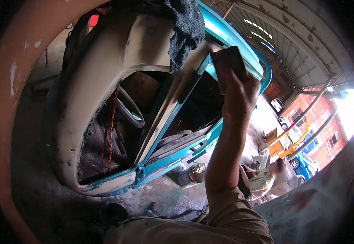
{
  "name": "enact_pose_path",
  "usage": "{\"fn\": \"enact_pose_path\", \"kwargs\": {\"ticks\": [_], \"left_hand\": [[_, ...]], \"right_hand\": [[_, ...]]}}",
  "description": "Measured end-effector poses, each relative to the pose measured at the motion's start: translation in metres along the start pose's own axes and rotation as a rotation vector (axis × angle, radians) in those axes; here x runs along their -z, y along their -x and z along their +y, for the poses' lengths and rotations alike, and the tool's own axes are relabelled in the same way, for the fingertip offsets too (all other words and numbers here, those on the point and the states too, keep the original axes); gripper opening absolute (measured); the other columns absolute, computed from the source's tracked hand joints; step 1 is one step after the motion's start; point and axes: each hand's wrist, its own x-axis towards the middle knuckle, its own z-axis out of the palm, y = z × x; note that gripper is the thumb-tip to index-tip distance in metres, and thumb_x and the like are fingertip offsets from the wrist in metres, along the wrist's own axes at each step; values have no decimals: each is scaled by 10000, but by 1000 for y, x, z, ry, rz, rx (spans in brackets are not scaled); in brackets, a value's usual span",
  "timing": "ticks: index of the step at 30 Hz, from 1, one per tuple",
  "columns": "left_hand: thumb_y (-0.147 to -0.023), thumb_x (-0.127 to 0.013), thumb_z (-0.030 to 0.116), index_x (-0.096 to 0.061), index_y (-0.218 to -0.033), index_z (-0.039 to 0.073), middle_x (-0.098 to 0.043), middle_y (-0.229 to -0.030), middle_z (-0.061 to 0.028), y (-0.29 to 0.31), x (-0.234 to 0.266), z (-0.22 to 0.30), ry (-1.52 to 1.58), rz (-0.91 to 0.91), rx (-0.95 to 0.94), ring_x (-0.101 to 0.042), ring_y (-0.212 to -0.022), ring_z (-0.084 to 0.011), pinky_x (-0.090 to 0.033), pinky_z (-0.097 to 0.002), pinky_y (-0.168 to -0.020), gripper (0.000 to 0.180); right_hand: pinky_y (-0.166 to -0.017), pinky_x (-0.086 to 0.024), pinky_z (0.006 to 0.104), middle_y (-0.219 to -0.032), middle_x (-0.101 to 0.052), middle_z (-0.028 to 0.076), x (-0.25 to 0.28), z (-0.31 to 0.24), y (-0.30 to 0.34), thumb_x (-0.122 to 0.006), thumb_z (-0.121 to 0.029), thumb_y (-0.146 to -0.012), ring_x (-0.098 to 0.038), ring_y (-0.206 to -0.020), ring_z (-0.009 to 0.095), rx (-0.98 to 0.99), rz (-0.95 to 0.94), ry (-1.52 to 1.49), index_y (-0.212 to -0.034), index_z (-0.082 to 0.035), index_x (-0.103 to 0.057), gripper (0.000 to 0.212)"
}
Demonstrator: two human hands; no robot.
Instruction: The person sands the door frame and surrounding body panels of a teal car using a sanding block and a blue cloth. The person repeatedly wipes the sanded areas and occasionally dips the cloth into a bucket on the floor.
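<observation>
My right arm reaches up to the roof edge of a turquoise vehicle body. My right hand is closed around a dark, flat rectangular block, which looks like a sanding block. The block lies against the roof edge above the door opening; its underside is hidden. Just left of it, a rumpled dark grey cloth hangs over the roof. Beige, sanded-looking patches with dark smudges cover the front pillar and windscreen surround. My left hand is out of view.
Inside the cab are a steering wheel and loose orange wires. A bucket stands on the floor beside the door. To the right, another person sits near parked vehicles. A grey panel fills the lower right.
</observation>
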Motion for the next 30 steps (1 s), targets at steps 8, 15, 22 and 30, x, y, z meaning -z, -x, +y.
{"fn": "enact_pose_path", "kwargs": {"ticks": [8, 15, 22, 30], "left_hand": [[-947, -670, 113, -599, -1136, 68, -627, -1007, -146, 14, -20, 14, 22, -9, 69, -640, -972, -286, -516, -448, -861, 207], [-939, -777, 338, -592, -1327, 135, -647, -1201, -137, -1, 4, -16, -74, -112, -82, -645, -1136, -332, -492, -454, -1007, 475], [-898, -833, 451, -645, -1250, 127, -631, -1184, -118, -5, 5, 14, -285, -170, 116, -634, -1123, -288, -491, -423, -1006, 514], [-962, -801, 204, -710, -1130, 94, -679, -1073, -74, -13, 27, 53, -680, -107, 152, -663, -1022, -217, -523, -374, -929, 221]], "right_hand": [[-770, -573, 304, -1004, -744, 106, 27, 52, 18, -694, -47, -1007, -710, -872, 156, 53, -93, -228, -1176, 6, -668, 179], [-775, -526, 309, -997, -670, 84, 28, 86, 48, -650, -262, -1069, -636, -852, 186, -59, -119, -241, -1240, -18, -617, 300], [-805, -545, 425, -986, -684, 239, 26, 125, 134, -646, -197, -1054, -713, -892, 329, -269, -268, -208, -1347, -35, -461, 382], [-875, -564, 355, -1036, -720, 173, 72, 206, 163, -873, -240, -886, -732, -961, 253, -459, -646, -401, -1256, -21, -579, 521]]}}
